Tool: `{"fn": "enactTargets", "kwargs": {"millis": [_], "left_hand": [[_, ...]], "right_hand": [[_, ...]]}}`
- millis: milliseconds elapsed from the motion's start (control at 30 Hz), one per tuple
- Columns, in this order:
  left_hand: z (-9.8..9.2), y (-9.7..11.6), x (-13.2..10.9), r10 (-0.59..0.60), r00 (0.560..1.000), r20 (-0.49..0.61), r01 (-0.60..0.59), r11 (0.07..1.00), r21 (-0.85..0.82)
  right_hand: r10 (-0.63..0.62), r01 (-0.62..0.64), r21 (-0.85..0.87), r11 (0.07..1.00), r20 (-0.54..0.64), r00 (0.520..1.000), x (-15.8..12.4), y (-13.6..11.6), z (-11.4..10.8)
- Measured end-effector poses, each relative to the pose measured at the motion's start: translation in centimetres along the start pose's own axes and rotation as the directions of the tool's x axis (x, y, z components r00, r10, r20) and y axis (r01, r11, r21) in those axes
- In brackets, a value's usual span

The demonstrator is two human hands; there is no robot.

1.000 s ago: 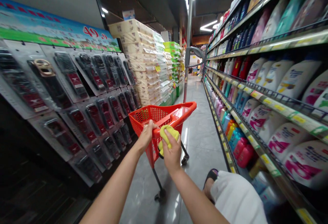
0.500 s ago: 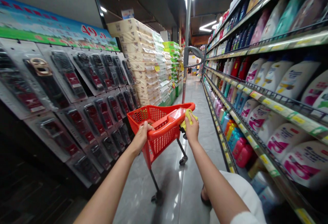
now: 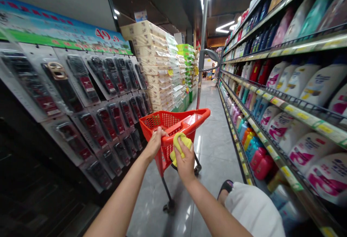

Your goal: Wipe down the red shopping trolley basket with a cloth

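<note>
A small red shopping cart (image 3: 199, 116) with a perforated basket stands in front of me on dark legs with castors. My left hand (image 3: 155, 143) is closed round the left end of its handle bar. In my right hand (image 3: 187, 163) is a bunched yellow cloth (image 3: 180, 146), pressed against the handle close to my left hand. A grey pole (image 3: 204, 20) with a loop-shaped grey fitting (image 3: 210, 59) rises from the far side of the cart.
Shelves (image 3: 273, 101) of shampoo and other bottles line the right side. Packaged belts (image 3: 81, 81) hang on the left rack. Stacked cartons (image 3: 151, 67) stand beyond it. Shiny grey floor tiles (image 3: 217, 139) run down the aisle. My sandalled foot (image 3: 225, 190) is at lower right.
My right hand has slid the yellow cloth leftward along the handle, from the right end to beside my left hand. The left hand keeps its hold. The view has shifted slightly left.
</note>
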State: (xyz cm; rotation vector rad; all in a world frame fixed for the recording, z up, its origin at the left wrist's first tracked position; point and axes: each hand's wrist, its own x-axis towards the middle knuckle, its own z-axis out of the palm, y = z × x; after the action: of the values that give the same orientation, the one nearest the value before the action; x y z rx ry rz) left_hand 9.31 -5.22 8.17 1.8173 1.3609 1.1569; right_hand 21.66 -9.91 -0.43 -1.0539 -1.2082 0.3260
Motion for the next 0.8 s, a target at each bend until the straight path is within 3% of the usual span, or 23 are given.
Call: {"fn": "enactTargets", "kwargs": {"millis": [133,267,400,600,700,800], "left_hand": [[0.2,0.5,-0.3,0.082,0.997,0.008,-0.082,0.992,0.093],[1.1,1.1,-0.4,0.113,0.994,0.003,-0.112,0.982,0.154],[2.8,1.8,-0.7,0.100,0.995,-0.009,-0.097,0.978,0.186],[6.0,3.5,-2.6,0.089,0.995,-0.036,-0.079,0.974,0.214],[7.4,4.2,-3.3,0.123,0.992,0.009,-0.121,0.959,0.255],[7.2,4.0,-2.8,0.213,0.971,0.109,-0.230,0.956,0.181]], "right_hand": [[0.006,-0.007,0.048,0.999,0.002,1.000,0.8,0.0,-0.7],[0.059,-0.056,0.042,0.998,-0.088,0.994,3.9,1.2,-2.7],[0.087,-0.085,0.021,0.996,-0.127,0.988,6.7,2.4,-5.0],[0.081,-0.083,-0.002,0.997,-0.211,0.974,7.9,3.7,-7.2],[0.083,-0.086,0.001,0.996,-0.262,0.962,8.8,4.5,-8.1],[0.104,-0.106,0.007,0.994,-0.268,0.958,10.0,5.1,-8.9]]}}
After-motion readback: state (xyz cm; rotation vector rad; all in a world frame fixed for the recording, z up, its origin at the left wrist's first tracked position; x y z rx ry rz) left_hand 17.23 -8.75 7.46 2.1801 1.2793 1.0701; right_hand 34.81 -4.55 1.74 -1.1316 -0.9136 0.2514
